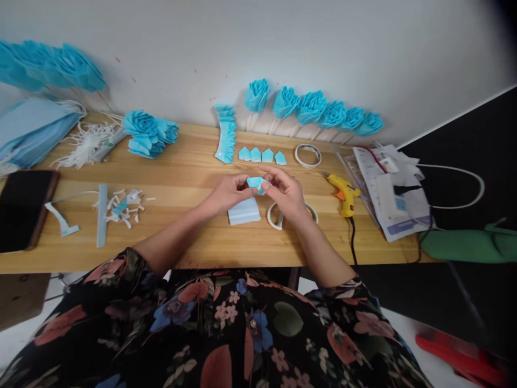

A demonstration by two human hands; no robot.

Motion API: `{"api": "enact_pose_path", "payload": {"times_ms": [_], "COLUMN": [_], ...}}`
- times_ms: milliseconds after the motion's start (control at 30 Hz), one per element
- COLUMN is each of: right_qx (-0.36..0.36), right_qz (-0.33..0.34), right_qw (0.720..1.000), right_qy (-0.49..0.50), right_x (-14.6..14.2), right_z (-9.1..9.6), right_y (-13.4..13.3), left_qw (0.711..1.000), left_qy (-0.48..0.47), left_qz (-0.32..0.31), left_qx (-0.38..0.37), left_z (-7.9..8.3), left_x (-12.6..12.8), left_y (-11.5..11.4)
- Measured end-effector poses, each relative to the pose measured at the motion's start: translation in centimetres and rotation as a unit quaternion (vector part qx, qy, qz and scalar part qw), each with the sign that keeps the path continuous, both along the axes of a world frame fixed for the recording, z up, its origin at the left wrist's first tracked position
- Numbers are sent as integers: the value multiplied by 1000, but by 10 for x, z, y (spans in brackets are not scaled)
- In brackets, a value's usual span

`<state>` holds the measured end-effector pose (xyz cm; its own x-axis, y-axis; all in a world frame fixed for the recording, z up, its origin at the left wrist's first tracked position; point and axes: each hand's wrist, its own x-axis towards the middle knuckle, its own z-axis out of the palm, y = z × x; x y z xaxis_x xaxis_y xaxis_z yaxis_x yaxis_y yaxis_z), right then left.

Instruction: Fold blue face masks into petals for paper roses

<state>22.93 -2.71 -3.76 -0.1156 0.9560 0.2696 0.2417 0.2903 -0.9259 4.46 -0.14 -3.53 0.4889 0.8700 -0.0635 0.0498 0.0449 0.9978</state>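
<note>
My left hand [227,193] and my right hand [285,193] meet over the middle of the wooden table [189,178]. Both pinch a small light-blue folded paper piece [257,184] between their fingertips. Right below them lies a small stack of light-blue paper squares [244,211]. A roll of white tape [276,216] lies under my right wrist. Several folded blue petals [262,155] sit in a row behind the hands, beside a longer chain of folded pieces [225,133].
Blue paper roses [319,108] lean on the wall; more flowers [148,132] lie at left. A second tape roll [308,155], a yellow glue gun [343,192], papers [393,188], paper scraps [121,205], a dark phone [22,207] and a green bag [468,245] surround the work area.
</note>
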Motion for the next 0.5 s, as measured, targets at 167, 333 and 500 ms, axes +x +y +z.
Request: {"api": "enact_pose_path", "payload": {"times_ms": [167, 333, 500], "right_qx": [-3, -16, -19], "right_qz": [2, 3, 17], "right_qw": [1000, 999, 999], "right_qy": [27, 45, 20], "right_x": [2, 1, -1], "right_z": [3, 3, 1], "right_y": [1, 1, 1], "left_qw": [1000, 1000, 1000], "left_qy": [-12, -9, -17], "left_qz": [-18, -15, 5], "left_qx": [-8, -15, -12], "left_z": [7, 12, 8], "left_x": [-2, -3, -1], "left_y": [0, 0, 1]}}
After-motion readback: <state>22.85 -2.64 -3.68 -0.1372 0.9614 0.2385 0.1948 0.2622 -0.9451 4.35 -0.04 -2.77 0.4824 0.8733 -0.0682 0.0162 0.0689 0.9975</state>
